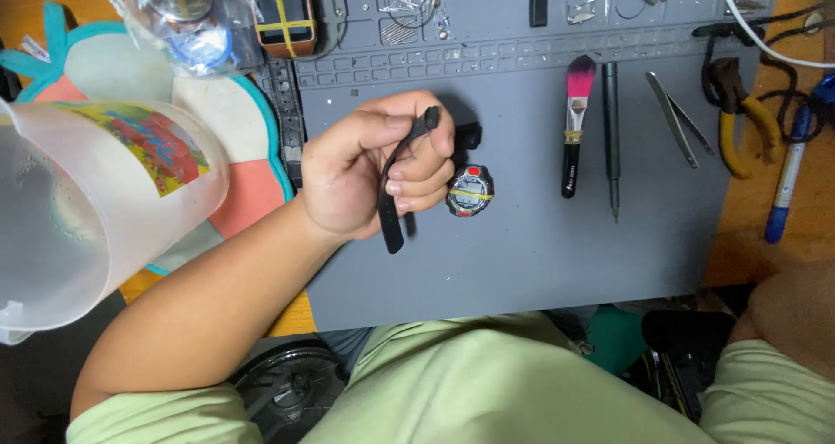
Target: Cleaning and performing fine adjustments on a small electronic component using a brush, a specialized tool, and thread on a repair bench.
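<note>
Left hand (370, 170) around black watch strap (396, 187)

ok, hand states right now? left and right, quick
Left hand: closed around a black watch strap, beside the watch case on the grey mat.
Right hand: out of frame, cannot be told.

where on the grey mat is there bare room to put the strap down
Bare mat runs along the near edge, below the watch body and brush. Another patch lies between screwdriver and tweezers. The top tray row is crowded with small parts. The left hand holds the strap.
</note>
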